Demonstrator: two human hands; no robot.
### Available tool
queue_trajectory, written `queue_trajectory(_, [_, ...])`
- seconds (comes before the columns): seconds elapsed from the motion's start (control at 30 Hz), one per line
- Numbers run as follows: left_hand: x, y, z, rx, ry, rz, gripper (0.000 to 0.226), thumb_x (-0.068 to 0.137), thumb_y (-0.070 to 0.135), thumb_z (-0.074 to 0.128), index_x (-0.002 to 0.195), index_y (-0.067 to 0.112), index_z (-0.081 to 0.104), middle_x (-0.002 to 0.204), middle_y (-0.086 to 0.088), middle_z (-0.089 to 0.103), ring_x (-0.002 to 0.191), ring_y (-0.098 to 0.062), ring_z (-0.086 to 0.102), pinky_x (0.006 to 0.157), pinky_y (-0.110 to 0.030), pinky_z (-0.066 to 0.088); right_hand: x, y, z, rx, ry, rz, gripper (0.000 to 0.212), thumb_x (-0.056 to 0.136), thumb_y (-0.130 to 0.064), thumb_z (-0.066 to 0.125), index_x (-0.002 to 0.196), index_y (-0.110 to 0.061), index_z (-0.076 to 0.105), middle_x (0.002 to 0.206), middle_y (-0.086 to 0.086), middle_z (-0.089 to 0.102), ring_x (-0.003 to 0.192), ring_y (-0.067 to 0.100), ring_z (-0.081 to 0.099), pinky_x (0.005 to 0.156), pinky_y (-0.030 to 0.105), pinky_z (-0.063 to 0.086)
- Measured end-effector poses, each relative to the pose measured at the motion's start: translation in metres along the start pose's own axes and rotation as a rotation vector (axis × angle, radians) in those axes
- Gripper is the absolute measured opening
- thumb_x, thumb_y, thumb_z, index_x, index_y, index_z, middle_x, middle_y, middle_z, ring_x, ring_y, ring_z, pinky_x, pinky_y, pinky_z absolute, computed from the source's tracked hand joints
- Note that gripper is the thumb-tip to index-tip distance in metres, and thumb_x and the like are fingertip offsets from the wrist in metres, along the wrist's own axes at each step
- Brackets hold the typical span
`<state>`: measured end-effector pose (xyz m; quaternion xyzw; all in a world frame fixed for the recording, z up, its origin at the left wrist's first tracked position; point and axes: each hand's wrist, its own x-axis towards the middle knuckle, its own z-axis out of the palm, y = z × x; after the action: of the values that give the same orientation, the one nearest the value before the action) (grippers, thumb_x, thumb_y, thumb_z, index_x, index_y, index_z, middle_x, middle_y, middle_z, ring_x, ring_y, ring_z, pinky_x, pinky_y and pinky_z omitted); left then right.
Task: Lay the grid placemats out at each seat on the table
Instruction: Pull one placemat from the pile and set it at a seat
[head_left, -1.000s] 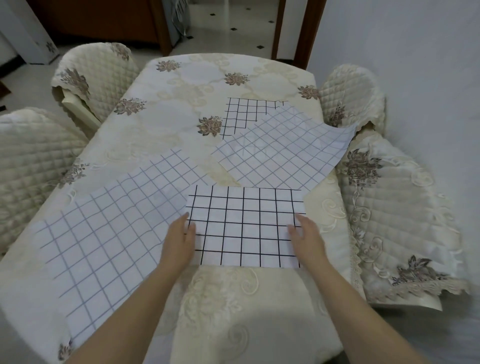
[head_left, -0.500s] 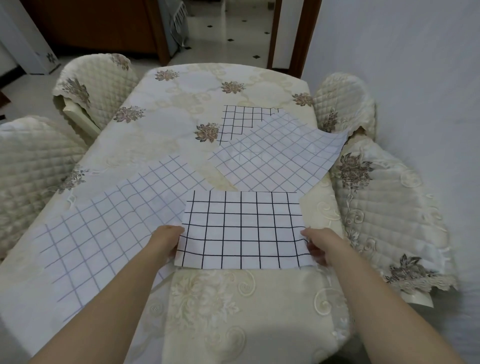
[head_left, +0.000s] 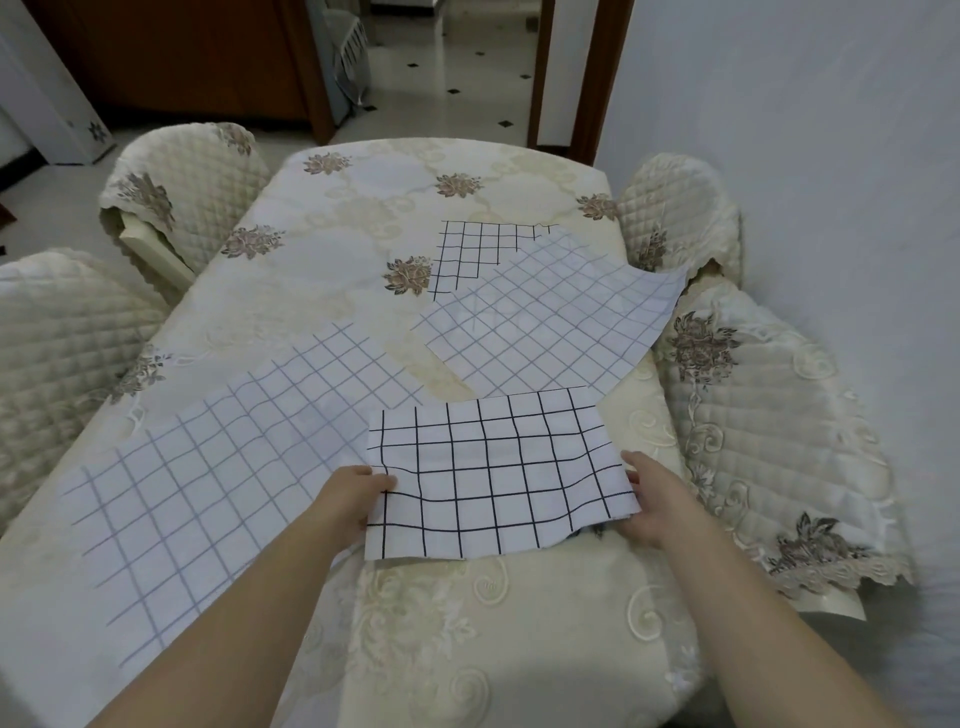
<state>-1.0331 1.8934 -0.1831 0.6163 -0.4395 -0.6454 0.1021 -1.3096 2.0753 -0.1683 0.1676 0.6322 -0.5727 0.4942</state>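
By the near edge of the cream embroidered table (head_left: 467, 649), a white cloth placemat with a black grid (head_left: 493, 478) is held rippled, left grip (head_left: 358, 499) pinching its left edge and right grip (head_left: 655, 506) clasping its right.

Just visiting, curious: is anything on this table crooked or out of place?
The right pale-grid mat lies diagonally, covers part of the far dark-grid mat, and its corner pokes past the table edge. The left pale-grid mat is skewed. The near dark-grid mat, gripped by the left hand and right hand, is rippled.
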Motion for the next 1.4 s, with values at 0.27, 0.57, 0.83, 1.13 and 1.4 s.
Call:
queue_trajectory(0.27, [-0.024,-0.013,0.045,-0.272,-0.047,-0.183,0.020,0.088,-0.008,0.058,0.108,-0.011,0.055,0.092,-0.027,0.064,0.076,-0.035,0.065,0.051,-0.043,0.057,0.001,0.034,-0.011,0.313,-0.035,-0.013,0.041,0.091,-0.041,0.057,0.118,-0.010,0.055,0.102,0.014,0.064,0.094,0.029,0.062,0.094,0.046,0.048])
queue_trajectory(0.57, [-0.048,-0.012,0.107,-0.443,-0.147,-0.199,0.018,0.090,-0.008,0.054,0.107,-0.005,0.056,0.087,-0.019,0.064,0.076,-0.029,0.063,0.054,-0.041,0.055,-0.009,0.061,0.009,0.247,-0.120,0.081,0.026,0.090,-0.018,0.063,0.111,-0.002,0.059,0.109,0.024,0.066,0.099,0.037,0.065,0.091,0.050,0.052])
queue_trajectory(0.83, [-0.058,-0.013,0.109,-0.514,-0.314,-0.172,0.023,0.091,0.010,0.062,0.109,-0.004,0.063,0.101,-0.021,0.073,0.085,-0.030,0.072,0.072,-0.041,0.061,0.001,0.055,-0.001,0.142,0.004,0.016,0.013,0.088,0.010,0.052,0.098,0.011,0.061,0.095,0.027,0.065,0.083,0.037,0.064,0.074,0.048,0.054])
queue_trajectory(1.13, [-0.014,0.015,0.072,-0.328,-0.194,-0.111,0.024,0.094,0.017,0.059,0.107,-0.003,0.056,0.100,-0.016,0.064,0.083,-0.022,0.061,0.063,-0.030,0.054,-0.002,0.042,-0.041,-0.030,0.034,0.068,0.030,0.086,-0.001,0.061,0.114,0.009,0.059,0.126,0.029,0.055,0.096,0.041,0.064,0.080,0.054,0.054])
queue_trajectory(1.4, [0.004,0.041,0.118,0.191,-0.276,-0.064,0.017,0.092,0.009,0.060,0.077,0.001,0.060,0.061,-0.008,0.052,0.041,-0.015,0.045,0.041,-0.021,0.042,-0.008,0.030,-0.064,-0.270,0.015,0.002,0.005,0.084,0.004,0.061,0.087,0.007,0.062,0.073,0.019,0.067,0.057,0.028,0.066,0.058,0.037,0.057])
